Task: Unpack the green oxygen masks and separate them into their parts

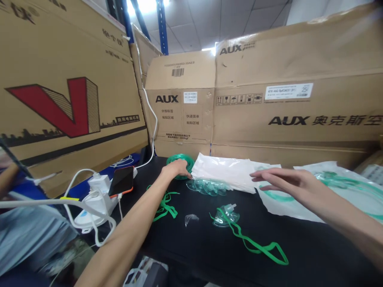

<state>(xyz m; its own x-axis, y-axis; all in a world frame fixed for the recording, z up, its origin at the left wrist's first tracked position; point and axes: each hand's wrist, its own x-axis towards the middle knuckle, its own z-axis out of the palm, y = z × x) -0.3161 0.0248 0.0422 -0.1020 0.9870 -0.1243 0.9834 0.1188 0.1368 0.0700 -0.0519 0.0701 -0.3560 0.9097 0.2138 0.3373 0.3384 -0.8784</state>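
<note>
Nearby, clear masks [209,187], phone [122,181], white cable [44,203], boxes [284,107]

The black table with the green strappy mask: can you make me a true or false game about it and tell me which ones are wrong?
1. One mask with a green strap lies on the black table. True.
2. The right hand is holding that mask. False: the hand is open, near the right end of the white bags.
3. The left hand is over a coil of green tubing. True.
4. The phone has a bright, lit screen. False: the screen is dark.
5. A row of clear greenish pieces lies along the near edge of the white bags. True.
</note>
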